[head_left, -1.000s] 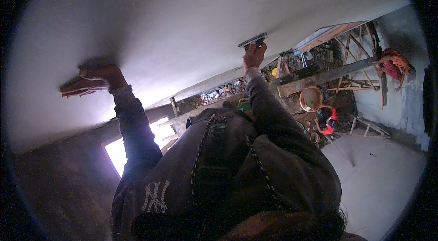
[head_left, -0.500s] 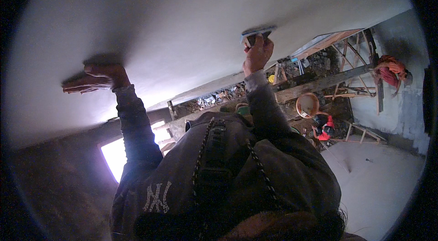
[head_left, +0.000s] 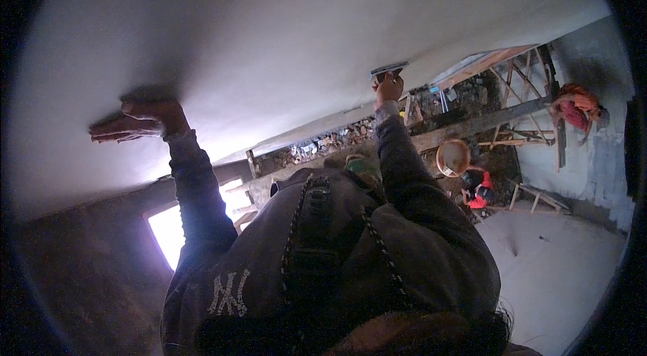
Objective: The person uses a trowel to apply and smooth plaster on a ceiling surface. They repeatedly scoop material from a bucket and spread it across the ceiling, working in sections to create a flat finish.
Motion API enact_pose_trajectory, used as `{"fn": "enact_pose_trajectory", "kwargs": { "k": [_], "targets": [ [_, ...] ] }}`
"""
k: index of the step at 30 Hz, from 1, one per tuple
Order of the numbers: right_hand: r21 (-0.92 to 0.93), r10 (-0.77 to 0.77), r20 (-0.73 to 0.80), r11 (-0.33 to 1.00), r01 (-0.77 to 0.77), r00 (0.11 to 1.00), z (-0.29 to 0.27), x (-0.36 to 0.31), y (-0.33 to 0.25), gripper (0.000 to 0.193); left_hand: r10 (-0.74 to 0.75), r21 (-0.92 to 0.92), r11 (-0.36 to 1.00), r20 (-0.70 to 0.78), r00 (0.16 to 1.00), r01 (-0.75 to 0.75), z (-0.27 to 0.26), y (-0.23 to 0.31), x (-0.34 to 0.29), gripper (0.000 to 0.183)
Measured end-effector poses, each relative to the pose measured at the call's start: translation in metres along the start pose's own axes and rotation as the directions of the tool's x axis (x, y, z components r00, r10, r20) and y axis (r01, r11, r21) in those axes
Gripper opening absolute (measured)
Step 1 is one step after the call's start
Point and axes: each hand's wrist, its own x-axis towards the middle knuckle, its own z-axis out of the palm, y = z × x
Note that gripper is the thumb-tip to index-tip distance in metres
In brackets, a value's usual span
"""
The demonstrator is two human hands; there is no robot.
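My left hand (head_left: 149, 120) rests against the smooth grey plastered wall (head_left: 263, 53), fingers stretched out and nothing held. Further right, my right hand (head_left: 387, 92) is wrapped round the handle of a plastering trowel (head_left: 389, 72). The trowel's flat blade lies against the same wall, seen nearly edge-on. Part of its handle is hidden by my fingers.
Below the wall are rubble (head_left: 327, 144), a wooden plank (head_left: 475, 125) and a round orange-rimmed tub (head_left: 453, 158). Timber trestles (head_left: 529, 134) stand at the right. A co-worker in red (head_left: 480, 192) is near the tub; another in orange (head_left: 577, 105) is by the far wall. A bright window (head_left: 168, 235) is lower left.
My right hand and the trowel have moved down the picture and slightly right along the wall, the arm drawing back. My left hand has hardly moved.
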Motion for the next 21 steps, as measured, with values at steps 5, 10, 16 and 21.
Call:
{"fn": "enact_pose_trajectory", "kwargs": {
  "k": [5, 10, 16, 21],
  "targets": [
    [0.142, -0.382, 0.077, 0.919, 0.369, 0.921, 0.081, -0.116, -0.127, 0.049, 0.161, 0.487, 0.825, 0.283, 0.946, -0.286, 0.015, 0.032, 0.009, 0.041],
    [-0.42, -0.708, 0.345, 0.47, 0.776, 0.616, 0.088, -0.136, -0.18, 0.054, 0.257, 0.628, 0.698, 0.229, 0.939, -0.344, 0.024, 0.058, 0.01, 0.047],
    [0.019, -0.59, 0.001, 0.808, 0.589, 0.808, 0.076, -0.078, -0.189, 0.056, 0.193, 0.612, 0.736, 0.223, 0.955, -0.291, 0.018, 0.044, 0.012, 0.054],
    [-0.16, -0.752, 0.321, 0.555, 0.816, 0.575, 0.103, -0.142, -0.173, 0.062, 0.156, 0.582, 0.747, 0.317, 0.936, -0.322, 0.018, 0.03, 0.01, 0.06]
  ]
}}
